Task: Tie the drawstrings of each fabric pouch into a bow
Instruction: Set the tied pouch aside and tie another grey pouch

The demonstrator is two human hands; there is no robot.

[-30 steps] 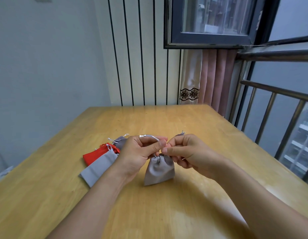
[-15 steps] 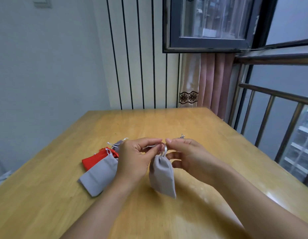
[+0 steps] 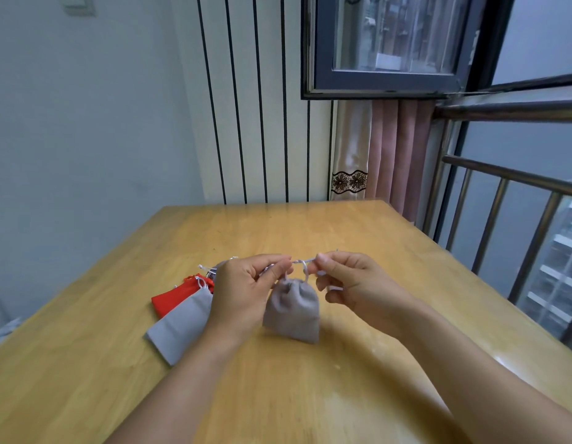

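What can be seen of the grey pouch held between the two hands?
The grey pouch is a small bag of soft, matte fabric, its neck gathered shut into folds. It hangs upright from pale drawstrings that rise from the neck and run sideways into both hands. The left hand pinches the cord on one side and the right hand pinches it on the other. Whether its bottom touches the wooden table cannot be told. No finished bow shows.

Matt grey cloth pouch, thin cord drawstrings, glossy varnished wooden table.
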